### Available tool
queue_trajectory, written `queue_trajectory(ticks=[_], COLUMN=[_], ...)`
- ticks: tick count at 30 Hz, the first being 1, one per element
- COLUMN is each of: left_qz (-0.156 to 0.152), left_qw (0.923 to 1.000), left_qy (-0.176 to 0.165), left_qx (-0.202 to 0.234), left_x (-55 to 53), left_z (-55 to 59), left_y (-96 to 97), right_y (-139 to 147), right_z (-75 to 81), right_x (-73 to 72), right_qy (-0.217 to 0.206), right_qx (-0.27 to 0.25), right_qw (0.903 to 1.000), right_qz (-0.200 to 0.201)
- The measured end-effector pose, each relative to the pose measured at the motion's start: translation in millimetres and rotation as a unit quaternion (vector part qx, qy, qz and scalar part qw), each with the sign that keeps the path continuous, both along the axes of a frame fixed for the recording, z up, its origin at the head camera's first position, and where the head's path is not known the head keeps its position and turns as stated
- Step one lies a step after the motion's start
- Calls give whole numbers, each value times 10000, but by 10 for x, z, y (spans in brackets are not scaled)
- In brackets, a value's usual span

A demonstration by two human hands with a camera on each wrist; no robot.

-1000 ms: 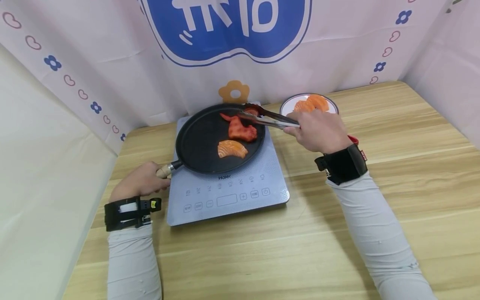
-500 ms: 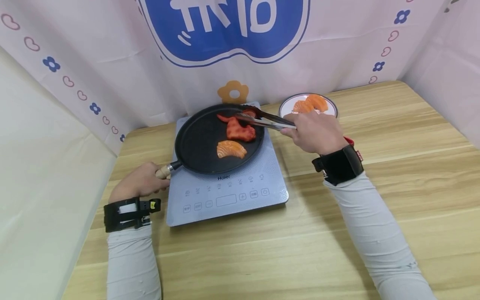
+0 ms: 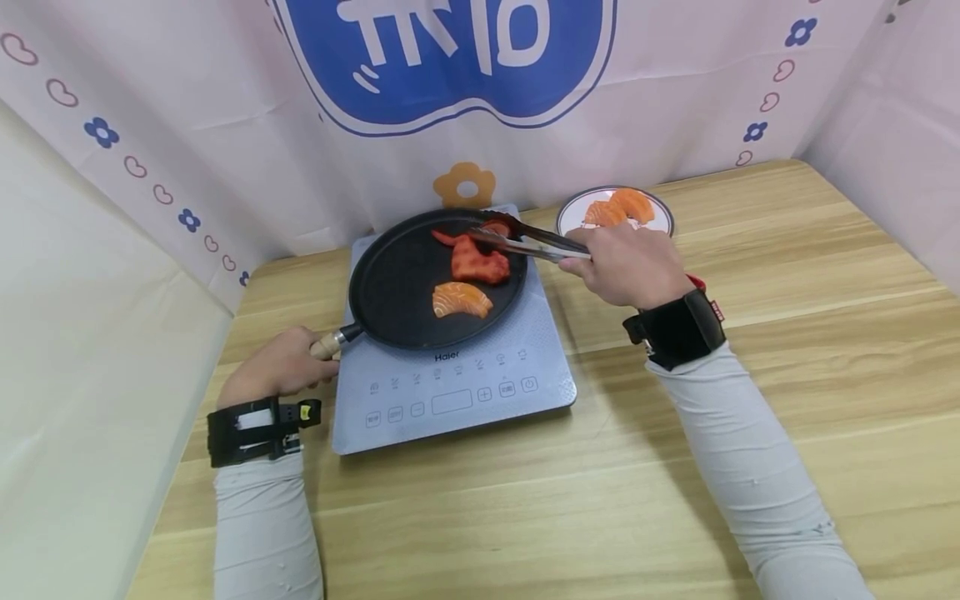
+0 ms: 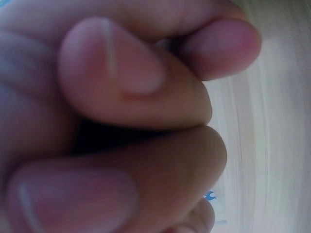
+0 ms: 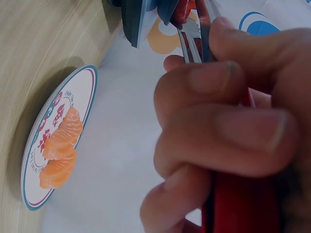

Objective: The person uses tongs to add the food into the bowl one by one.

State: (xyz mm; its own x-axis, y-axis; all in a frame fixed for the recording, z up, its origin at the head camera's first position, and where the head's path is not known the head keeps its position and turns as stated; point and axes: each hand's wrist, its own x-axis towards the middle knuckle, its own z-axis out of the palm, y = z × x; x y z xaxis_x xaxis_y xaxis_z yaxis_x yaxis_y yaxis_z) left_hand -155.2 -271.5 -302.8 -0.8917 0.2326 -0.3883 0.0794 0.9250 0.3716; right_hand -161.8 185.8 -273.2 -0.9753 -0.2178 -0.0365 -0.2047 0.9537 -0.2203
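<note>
In the head view my left hand point(image 3: 279, 363) grips the wooden handle point(image 3: 327, 344) of a round black frying pan point(image 3: 386, 287). The left wrist view is filled by its curled fingers. My right hand point(image 3: 630, 262) holds metal tongs point(image 3: 546, 241), whose tips reach over the pan's far right side. There they overlap a red chicken wing point(image 3: 480, 265) and another red piece point(image 3: 498, 227), partly hidden behind the arms of the tongs. An orange salmon slice point(image 3: 461, 300) lies in the pan just nearer to me than the wing. Red on the tongs' grip shows in the right wrist view.
Beneath the pan is a flat grey induction cooktop point(image 3: 450, 429) with touch buttons along its front. A white plate point(image 3: 570, 218) bearing salmon slices point(image 5: 63, 141) stands on the wooden table point(image 3: 480, 517), right behind my right hand. A printed curtain point(image 3: 247, 167) closes off the back.
The tongs and the chicken wing have shifted slightly left together in the pan. My left hand keeps its grip on the handle; the head view has drifted a little.
</note>
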Motion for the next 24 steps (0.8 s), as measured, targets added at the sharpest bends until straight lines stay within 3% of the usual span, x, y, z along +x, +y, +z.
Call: queue_trajectory(ticks=[24], left_qz=[-51], left_qw=[10000], left_qy=[-25], left_qx=[33], left_x=[-3], left_z=[-1], left_y=[-11], right_y=[-3], right_z=[3], right_x=[15], right_qy=[-145], right_qx=[-244], right_qw=[9996], right_qz=[-51])
